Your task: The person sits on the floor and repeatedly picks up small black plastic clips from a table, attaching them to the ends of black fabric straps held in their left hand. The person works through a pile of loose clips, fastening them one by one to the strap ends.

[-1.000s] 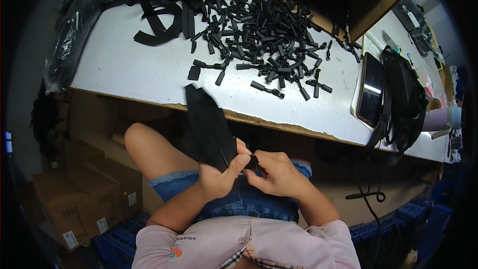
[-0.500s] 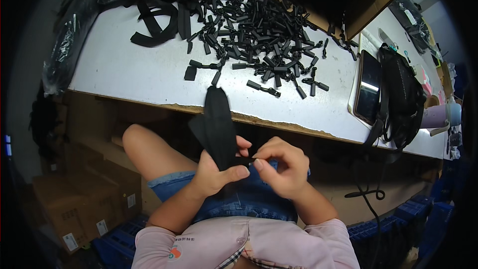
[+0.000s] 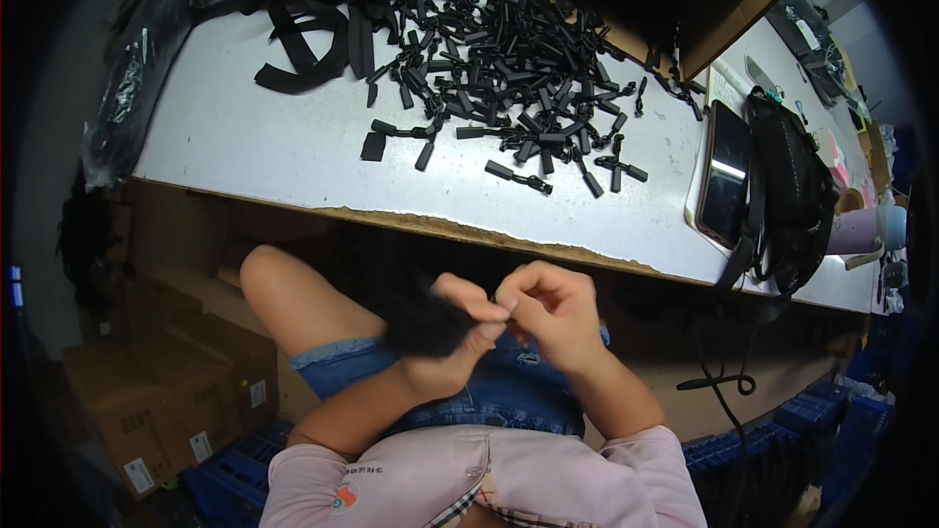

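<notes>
Working over my denim shorts (image 3: 528,403), I have both hands together, fingertip to fingertip, just short of the bench (image 3: 264,152). My left hand (image 3: 445,357) is closed around a black fabric piece (image 3: 421,325), blurred, which sits to the left of my knuckles above my lap. My right hand (image 3: 562,318) has its thumb and forefinger pinched together against the left fingertips; whatever lies between them is too small and covered for me to tell. I judge the step in hand to be fine fingertip work at the fabric's right side, done off the bench. The next move seems to call for a firm left hold and a precise right pinch, since slack fingers could let a small part slip. Farther off, toward the bench's near edge, one black pull (image 3: 518,177) lies apart, with a small black square (image 3: 373,146) well to its left. Beyond them spreads a heap of black pulls (image 3: 528,68), with black straps (image 3: 360,44) on its left and a cardboard box (image 3: 748,20) at the far right.
</notes>
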`<state>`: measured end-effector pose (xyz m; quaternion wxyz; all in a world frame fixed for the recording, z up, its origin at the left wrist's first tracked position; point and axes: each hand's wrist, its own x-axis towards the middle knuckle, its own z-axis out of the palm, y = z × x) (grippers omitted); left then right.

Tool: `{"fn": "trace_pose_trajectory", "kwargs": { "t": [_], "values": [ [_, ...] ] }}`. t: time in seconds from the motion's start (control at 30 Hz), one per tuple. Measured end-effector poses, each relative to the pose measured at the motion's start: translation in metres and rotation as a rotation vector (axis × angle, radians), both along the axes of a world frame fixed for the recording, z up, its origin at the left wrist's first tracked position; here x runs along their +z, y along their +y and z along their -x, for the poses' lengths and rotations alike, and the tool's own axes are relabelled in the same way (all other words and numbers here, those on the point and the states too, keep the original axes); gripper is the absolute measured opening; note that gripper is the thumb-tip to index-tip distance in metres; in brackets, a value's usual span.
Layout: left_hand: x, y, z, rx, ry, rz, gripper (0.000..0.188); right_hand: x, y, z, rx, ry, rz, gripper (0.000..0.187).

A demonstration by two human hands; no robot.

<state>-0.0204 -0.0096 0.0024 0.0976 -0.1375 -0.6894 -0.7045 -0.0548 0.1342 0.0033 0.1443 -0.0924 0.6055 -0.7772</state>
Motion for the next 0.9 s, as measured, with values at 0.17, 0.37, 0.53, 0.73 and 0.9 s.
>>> {"fn": "trace_pose_trajectory", "kwargs": {
  "t": [0.17,0.37,0.53,0.73,0.9],
  "values": [
    [0.006,-0.002,0.007,-0.099,-0.665,-0.644,0.017,0.015,0.003,0.054,-0.490,1.029,-1.013,0.017],
    [-0.004,0.004,0.005,0.078,-0.509,-0.354,0.015,0.016,0.010,0.049,-0.313,0.659,-0.723,0.013],
    [-0.005,0.012,0.006,0.179,-0.240,-0.160,0.012,0.018,0.003,0.012,-0.138,0.225,-0.171,0.006],
    [-0.001,0.011,0.006,0.120,-0.162,-0.074,0.010,0.016,0.008,0.013,-0.080,0.511,-0.340,0.009],
    [-0.001,0.010,0.005,0.097,-0.177,-0.061,0.011,0.019,0.013,0.014,-0.034,0.447,-0.328,0.008]
  ]
}}
